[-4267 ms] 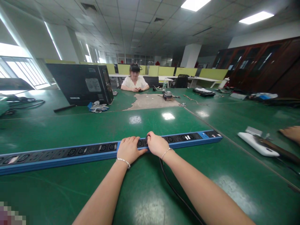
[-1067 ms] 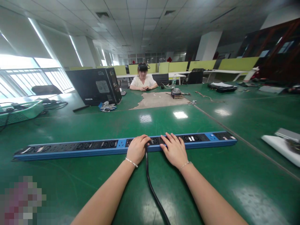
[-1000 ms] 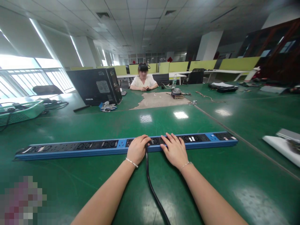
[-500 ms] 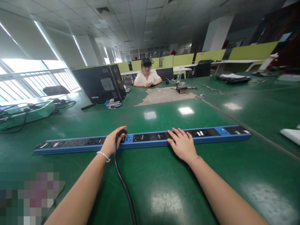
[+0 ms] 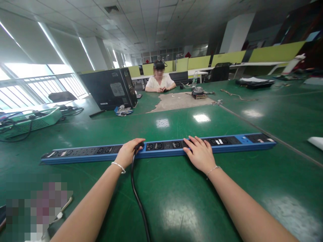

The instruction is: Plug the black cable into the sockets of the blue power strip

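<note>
A long blue power strip (image 5: 161, 154) with black sockets lies across the green table before me. My left hand (image 5: 128, 152) is closed on a black plug (image 5: 139, 145), holding it at a blue socket section left of the strip's middle; whether its pins are in the socket is hidden. From the plug a thick black cord (image 5: 137, 196) runs down toward me. Right of the middle, my right hand (image 5: 201, 153) rests on the strip with its fingers spread, holding nothing and covering some sockets.
A black computer case (image 5: 111, 89) stands at the back left, with work gloves (image 5: 123, 110) beside it. At far left is a green basket (image 5: 37, 122) of cables. Across the table sits a person (image 5: 160, 82), near a bottle (image 5: 194, 80) and a small round device (image 5: 198, 91).
My left hand has moved the plug slightly right, over the blue socket section that showed before. My right hand keeps its place on the strip. The whole view has shifted a little.
</note>
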